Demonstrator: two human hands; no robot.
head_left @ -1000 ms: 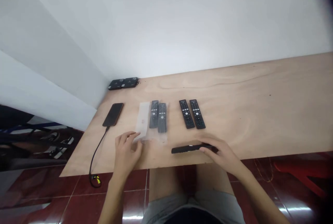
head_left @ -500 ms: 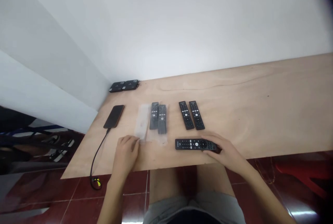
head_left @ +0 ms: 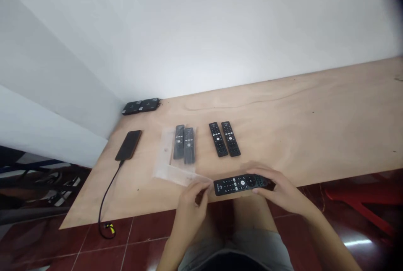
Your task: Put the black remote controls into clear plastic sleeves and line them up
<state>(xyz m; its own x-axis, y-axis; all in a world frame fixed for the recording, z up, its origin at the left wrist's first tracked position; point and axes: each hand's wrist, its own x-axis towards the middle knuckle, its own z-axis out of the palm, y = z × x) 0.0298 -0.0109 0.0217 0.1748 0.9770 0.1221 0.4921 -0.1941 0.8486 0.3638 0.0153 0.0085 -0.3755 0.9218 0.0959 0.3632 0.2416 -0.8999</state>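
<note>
My right hand [head_left: 273,185] grips the lower end of a black remote control [head_left: 241,184], thumb and fingers on its two long edges. The remote lies sideways near the table's front edge, buttons up. At its other end my left hand [head_left: 193,197] pinches the edge of a clear plastic bag [head_left: 176,175], close to the remote's tip. The bag stretches back left across the table. Beside it, two remotes in clear plastic [head_left: 184,144] lie next to each other. Two bare remotes [head_left: 224,139] lie side by side further right.
A phone [head_left: 128,145] lies at the left, with a black cable [head_left: 108,197] hanging over the table's edge. Two flat black boxes [head_left: 140,106] sit in the back left corner by the white wall [head_left: 220,31]. A red stool [head_left: 359,201] stands below at the right.
My left hand has moved right, drawing the bag's end toward the remote. My right hand has lifted and tilted the remote slightly. The view has shifted a little.
</note>
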